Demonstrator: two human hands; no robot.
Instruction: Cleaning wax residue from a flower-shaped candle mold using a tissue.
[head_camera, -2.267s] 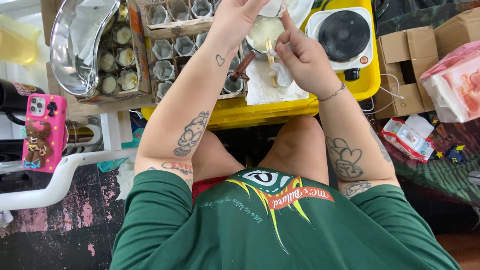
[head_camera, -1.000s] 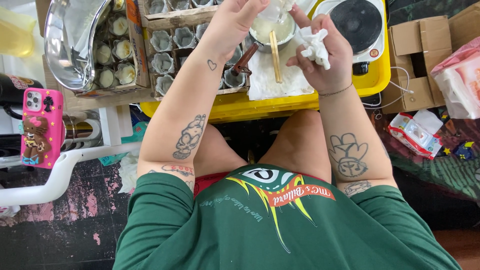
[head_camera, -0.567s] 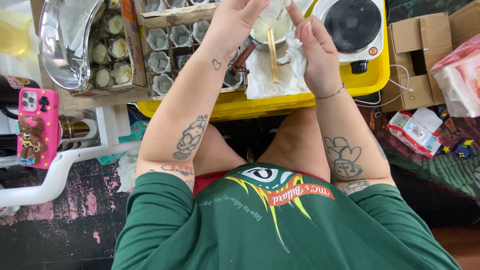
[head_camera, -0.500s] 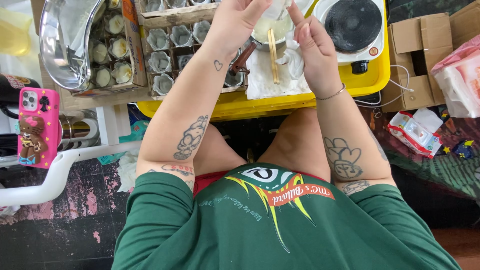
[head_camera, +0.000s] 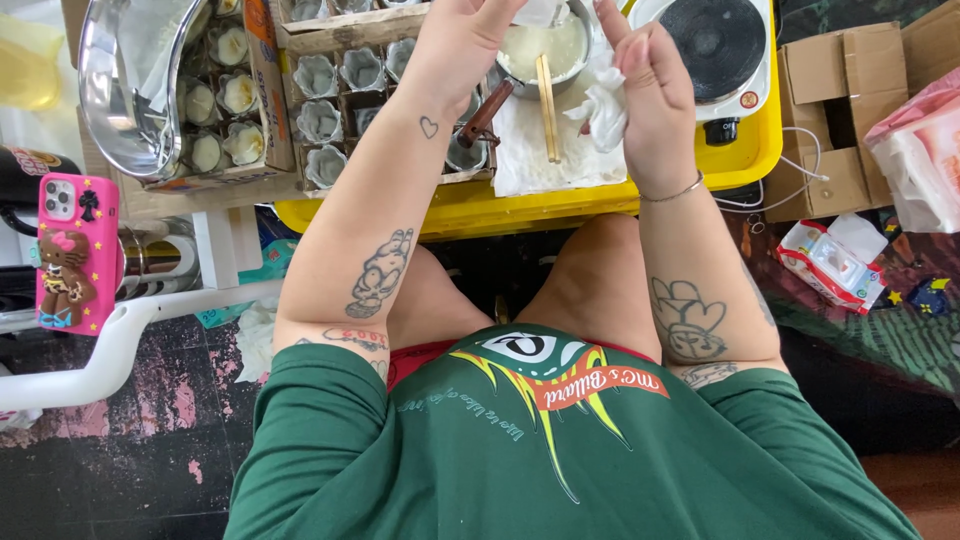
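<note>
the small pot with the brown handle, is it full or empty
Not empty: the small pot holds a pale creamy liquid close to its rim, with a wooden stick laid across it. The right hand holds a crumpled tissue beside it.

Yellow tray (head_camera: 520, 212), pink phone case (head_camera: 77, 250), white crumpled tissue (head_camera: 607, 104)

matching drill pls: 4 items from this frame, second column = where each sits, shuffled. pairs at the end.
1 crumpled white tissue
2 wooden stick
3 pink phone
4 black hotplate

A far left, beside the white rail
B in the right hand
C across the small pot of pale liquid
D top right, on the yellow table

Pairs: 1-B, 2-C, 3-A, 4-D
</note>
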